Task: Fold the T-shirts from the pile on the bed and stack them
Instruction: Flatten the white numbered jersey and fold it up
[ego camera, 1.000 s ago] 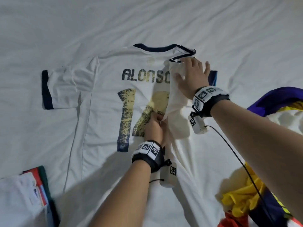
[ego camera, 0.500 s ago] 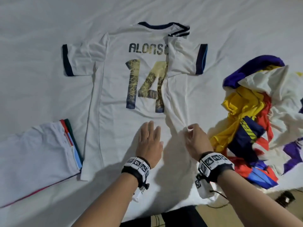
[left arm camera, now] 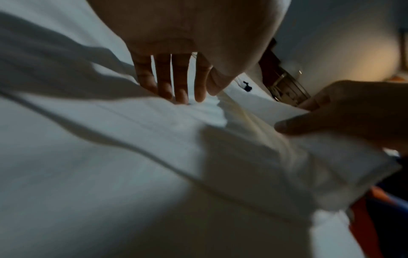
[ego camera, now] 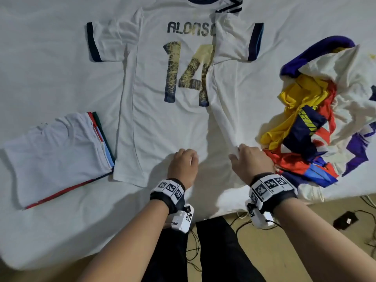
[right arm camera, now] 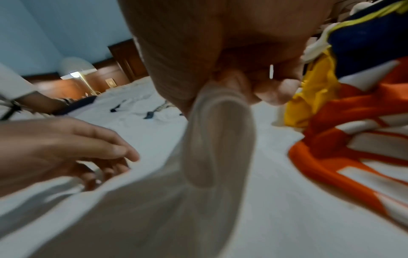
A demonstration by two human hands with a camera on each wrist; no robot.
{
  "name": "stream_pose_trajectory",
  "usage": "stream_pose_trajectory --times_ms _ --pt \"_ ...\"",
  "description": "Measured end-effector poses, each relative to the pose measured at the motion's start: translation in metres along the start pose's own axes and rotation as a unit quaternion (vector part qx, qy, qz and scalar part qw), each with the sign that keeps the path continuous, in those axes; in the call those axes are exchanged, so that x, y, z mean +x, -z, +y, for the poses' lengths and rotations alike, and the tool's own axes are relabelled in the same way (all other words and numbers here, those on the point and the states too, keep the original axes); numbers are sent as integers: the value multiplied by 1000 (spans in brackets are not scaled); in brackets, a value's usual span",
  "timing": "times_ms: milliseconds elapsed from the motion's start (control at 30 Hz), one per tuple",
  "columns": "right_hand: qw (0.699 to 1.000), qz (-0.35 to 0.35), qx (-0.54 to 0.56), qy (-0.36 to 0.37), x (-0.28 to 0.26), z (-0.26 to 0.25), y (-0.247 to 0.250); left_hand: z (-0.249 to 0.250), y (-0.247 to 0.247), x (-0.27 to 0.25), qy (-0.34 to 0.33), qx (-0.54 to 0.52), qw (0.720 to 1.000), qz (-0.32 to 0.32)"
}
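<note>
Both hands have dropped from the collar to the hem at lower centre: the right hand (ego camera: pixel 249 162) pinches the white jersey (ego camera: pixel 154 123) spread on the bed (ego camera: pixel 40 47), the left hand (ego camera: pixel 184 166) rests relaxed on it, so the side fold looks nearly finished.

A lit lamp (right arm camera: pixel 76 73) is glowing beside the dark wooden headboard (right arm camera: pixel 123 62), under a pale blue wall (right arm camera: pixel 55 29); cables (ego camera: pixel 366 224) are lying on the tan floor (ego camera: pixel 317 212) beside the bed (ego camera: pixel 40 47).
</note>
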State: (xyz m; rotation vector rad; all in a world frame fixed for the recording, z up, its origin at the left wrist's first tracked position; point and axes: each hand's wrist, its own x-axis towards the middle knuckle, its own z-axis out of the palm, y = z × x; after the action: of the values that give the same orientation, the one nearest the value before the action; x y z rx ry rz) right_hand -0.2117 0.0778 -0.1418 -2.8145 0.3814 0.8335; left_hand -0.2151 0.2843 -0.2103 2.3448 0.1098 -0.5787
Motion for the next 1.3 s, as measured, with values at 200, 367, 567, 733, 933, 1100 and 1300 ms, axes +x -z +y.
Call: stream_pose_trajectory --times_ms 200,367,567,733,933,1100,1300 --pt "993 -38 108 -4 -11 -34 -12 24 5 12 132 -127 981 -63" --pt "972 9 223 -81 0 -6 -32 42 -10 13 161 -126 974 -102" --pt "946 -15 298 -124 1 -3 -45 52 -25 8 158 -133 975 -85" --pt "945 18 305 -118 7 -6 -51 45 -30 2 144 -185 972 -35" --pt "953 20 283 -105 0 -5 -64 31 -26 -5 182 -230 953 -80" --pt "924 50 368 -93 4 -3 -62 43 -21 4 188 -285 938 -54" --pt "939 48 330 -87 6 2 -65 45 -19 4 225 -316 922 -5"
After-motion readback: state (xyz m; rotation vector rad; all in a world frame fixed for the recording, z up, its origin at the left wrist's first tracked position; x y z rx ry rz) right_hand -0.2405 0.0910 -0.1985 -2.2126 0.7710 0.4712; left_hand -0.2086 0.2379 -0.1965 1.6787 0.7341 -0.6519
